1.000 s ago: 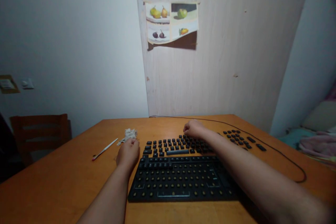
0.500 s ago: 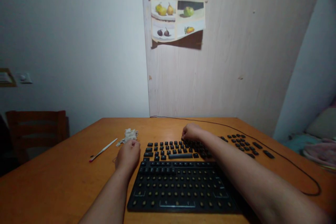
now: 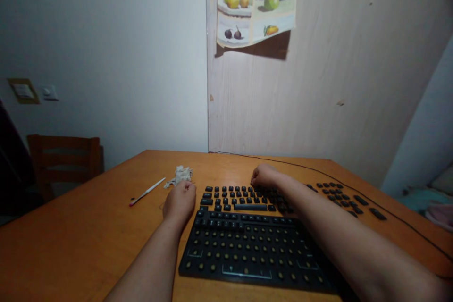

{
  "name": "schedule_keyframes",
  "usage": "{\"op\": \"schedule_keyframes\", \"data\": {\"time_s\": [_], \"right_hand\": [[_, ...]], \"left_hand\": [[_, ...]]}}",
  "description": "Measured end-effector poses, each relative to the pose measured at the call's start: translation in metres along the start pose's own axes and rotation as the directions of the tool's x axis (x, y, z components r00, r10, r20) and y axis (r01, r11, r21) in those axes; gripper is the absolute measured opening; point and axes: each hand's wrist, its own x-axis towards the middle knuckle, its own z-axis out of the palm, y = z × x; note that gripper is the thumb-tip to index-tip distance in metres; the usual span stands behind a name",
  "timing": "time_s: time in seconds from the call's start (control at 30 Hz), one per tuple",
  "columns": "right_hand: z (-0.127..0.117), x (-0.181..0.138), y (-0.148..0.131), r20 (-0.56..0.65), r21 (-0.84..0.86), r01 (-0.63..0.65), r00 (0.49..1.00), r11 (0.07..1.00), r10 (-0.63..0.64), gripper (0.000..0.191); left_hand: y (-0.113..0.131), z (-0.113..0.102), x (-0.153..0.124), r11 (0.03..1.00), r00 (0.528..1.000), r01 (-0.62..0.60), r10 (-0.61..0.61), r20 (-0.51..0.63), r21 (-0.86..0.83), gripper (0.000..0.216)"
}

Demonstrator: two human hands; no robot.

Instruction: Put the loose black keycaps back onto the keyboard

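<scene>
A black keyboard (image 3: 244, 250) lies on the table in front of me, with keycaps on its upper rows and bare key stems over most of the rest. Loose black keycaps (image 3: 231, 194) are laid out in rows behind it. My right hand (image 3: 264, 176) is closed at the far edge of these keycaps; whatever its fingers hold, if anything, is hidden. To the left of the keycaps, my left hand (image 3: 180, 201) is closed as well, its fingertips by a crumpled tissue (image 3: 180, 175). I cannot make out anything in it.
A white toothbrush (image 3: 147, 191) with a reddish end lies on the table (image 3: 88, 240) at left. A black cable (image 3: 283, 161) runs along the back and right. More keycaps (image 3: 339, 196) lie beyond my right arm. A wooden chair (image 3: 65, 158) stands behind left.
The view has turned slightly, so everything appears shifted to the right. Both hands stay closed in about the same places over the table; no object has visibly moved.
</scene>
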Motion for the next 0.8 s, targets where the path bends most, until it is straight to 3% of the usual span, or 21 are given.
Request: {"op": "schedule_keyframes", "data": {"time_s": [0.8], "right_hand": [[0.0059,0.0003,0.001,-0.026,0.058,-0.027,0.999,0.998,0.029,0.031]], "left_hand": [[0.0041,-0.0013,-0.0027,1.0,1.0,0.013,-0.013,-0.002,0.004,0.027]]}}
